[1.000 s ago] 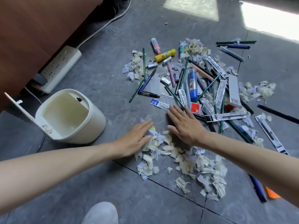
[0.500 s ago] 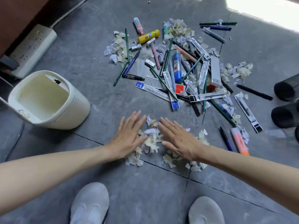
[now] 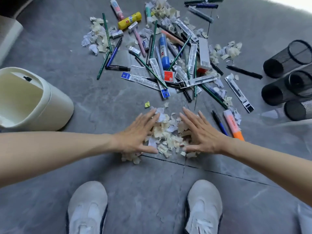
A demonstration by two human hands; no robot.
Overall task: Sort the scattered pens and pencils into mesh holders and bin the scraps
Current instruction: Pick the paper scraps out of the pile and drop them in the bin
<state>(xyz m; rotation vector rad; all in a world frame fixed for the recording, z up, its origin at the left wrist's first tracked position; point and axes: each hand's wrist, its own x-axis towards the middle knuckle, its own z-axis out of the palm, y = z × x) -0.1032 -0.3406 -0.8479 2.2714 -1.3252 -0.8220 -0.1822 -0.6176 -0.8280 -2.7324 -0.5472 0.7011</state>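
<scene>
- While both lie palm-down on the grey floor [image 3: 118, 174], the left hand [image 3: 136, 134] and right hand [image 3: 200, 132] flank a heap of paper scraps [image 3: 168, 130]. Fingers are straight and spread, and thumbs point inward. Neither of the hands grips anything; both press against the heap's sides.
- Scraps: small torn, crumpled pieces, cream with some pale lilac-white, piled between the hands just ahead of two pale shoes [image 3: 87, 208]. A few pieces lie beneath the left palm's near edge.
- One yellow-green scrap [image 3: 147, 104] lies apart, just beyond the left fingertips.
- Pens and pencils [image 3: 162, 53]: a tangled spread beyond the hands, with green pencils, blue and black pens, packaged refills, a blue tube and a yellow glue stick [image 3: 129, 20]. Further scraps are mixed in at its edges.
- An orange-pink highlighter [image 3: 233, 124] and a blue pen [image 3: 219, 122] lie just beside the right hand.
- The cream bin [image 3: 55, 105] stands at left, its opening uncovered.
- Black mesh holders [image 3: 283, 59] lie on their sides at the right edge, close together.
</scene>
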